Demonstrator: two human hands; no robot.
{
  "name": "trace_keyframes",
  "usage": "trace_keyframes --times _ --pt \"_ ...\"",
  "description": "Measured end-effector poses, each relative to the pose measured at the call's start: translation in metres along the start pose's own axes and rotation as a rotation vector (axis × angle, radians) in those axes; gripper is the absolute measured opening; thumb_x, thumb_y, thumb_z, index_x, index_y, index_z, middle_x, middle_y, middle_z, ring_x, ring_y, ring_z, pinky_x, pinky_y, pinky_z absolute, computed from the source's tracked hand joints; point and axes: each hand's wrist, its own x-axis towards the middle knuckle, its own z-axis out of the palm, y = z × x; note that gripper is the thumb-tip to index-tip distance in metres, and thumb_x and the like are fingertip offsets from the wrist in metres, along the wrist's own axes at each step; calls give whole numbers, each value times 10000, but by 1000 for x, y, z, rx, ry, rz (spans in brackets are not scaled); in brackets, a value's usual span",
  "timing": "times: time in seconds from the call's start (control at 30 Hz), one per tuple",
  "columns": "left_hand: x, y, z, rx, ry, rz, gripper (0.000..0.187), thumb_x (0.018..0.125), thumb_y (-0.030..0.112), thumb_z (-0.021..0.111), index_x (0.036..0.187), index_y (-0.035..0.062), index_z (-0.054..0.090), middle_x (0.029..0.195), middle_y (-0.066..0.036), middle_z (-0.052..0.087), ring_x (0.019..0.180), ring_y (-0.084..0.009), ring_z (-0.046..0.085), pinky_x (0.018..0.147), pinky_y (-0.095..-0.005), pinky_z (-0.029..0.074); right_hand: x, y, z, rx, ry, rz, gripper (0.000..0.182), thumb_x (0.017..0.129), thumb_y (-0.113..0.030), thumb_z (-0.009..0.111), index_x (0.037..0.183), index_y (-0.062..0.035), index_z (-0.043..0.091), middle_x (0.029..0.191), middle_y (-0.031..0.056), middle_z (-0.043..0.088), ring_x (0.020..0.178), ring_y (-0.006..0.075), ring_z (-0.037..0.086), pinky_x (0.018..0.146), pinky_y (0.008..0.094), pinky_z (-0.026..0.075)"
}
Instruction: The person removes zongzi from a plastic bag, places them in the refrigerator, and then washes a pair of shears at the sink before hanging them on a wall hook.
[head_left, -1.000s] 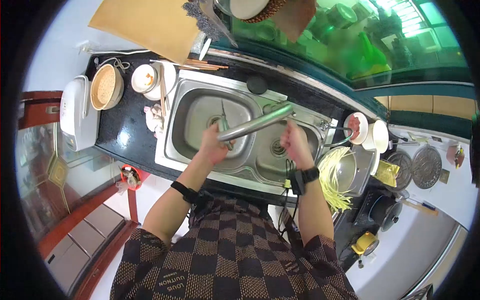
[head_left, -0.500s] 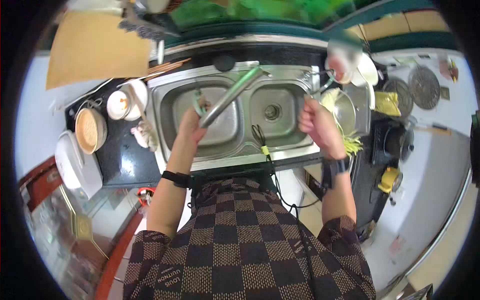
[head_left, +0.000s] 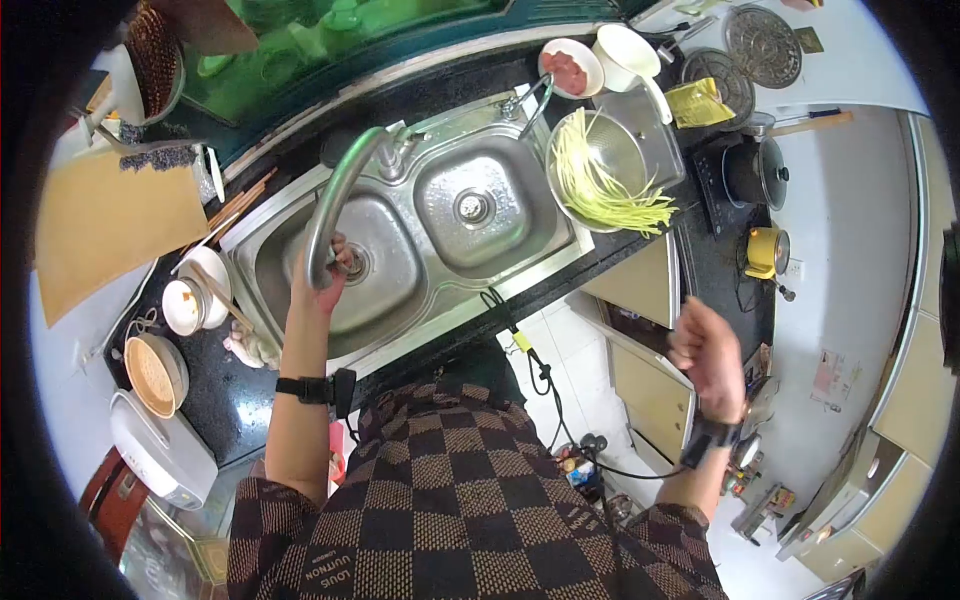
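Observation:
My left hand (head_left: 322, 285) is over the left basin of the steel sink (head_left: 432, 290), at the mouth of the curved faucet (head_left: 335, 190). Its fingers curl beneath the spout, which partly covers them; what they hold, if anything, I cannot make out. Out to the right, away from the sink, my right hand (head_left: 710, 355) is loosely closed and slightly blurred, with nothing visible in it. Beside it, below the counter, stand beige cabinet doors (head_left: 650, 400), with a dark gap showing between the panels.
Right of the sink, a metal bowl (head_left: 557, 190) holds long pale green vegetable strips (head_left: 600, 185). Behind it, red meat (head_left: 565, 72) fills a white bowl. A black pot (head_left: 752, 175) stands farther right. Left are bowls (head_left: 185, 305) and a white appliance (head_left: 160, 450). A black cable (head_left: 560, 410) hangs in front.
The view has turned toward the right. My right hand has left the small tap by the right basin and swung down and right, past the counter edge. My left hand stays by the faucet.

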Motion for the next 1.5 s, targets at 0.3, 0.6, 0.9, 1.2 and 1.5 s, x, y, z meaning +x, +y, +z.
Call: trace_keyframes --times 0.3,0.6,0.9,1.2,1.5 --pt "-22 11 9 99 37 -22 160 953 98 648 1082 18 598 873 -68 539 725 -139 525 603 -261 466 -32 25 -61 -7 18 51 398 1066 -327 478 716 -157 395 620 -75 299 521 54 262 461 235 230" --pt "-2 7 27 217 24 -36 159 1004 196 632 947 111 511 805 -11 497 653 -100 489 580 -227 446 -136 63 -129 114 336 -43 446 1052 -341 487 675 -166 324 603 -63 253 494 70 247 450 251 223" --pt "-32 -7 34 145 68 -14 148 1000 189 631 1041 93 526 853 -46 531 685 -122 520 586 -249 472 -5 74 -92 53 -148 90 396 1046 -337 507 719 -140 402 623 -48 330 519 73 268 468 256 237" --pt "-39 18 14 276 65 6 159 991 174 633 1052 83 517 850 -40 522 677 -115 503 594 -240 441 -68 148 -203 275 190 142 392 1051 -332 473 720 -184 325 632 -72 257 519 68 243 465 250 214" --pt "-35 9 21 138 94 -21 130 988 146 635 990 97 515 818 -20 468 682 -111 459 596 -241 417 -139 144 -248 236 384 37 431 1032 -356 510 687 -200 306 604 -78 229 485 60 218 441 253 192"
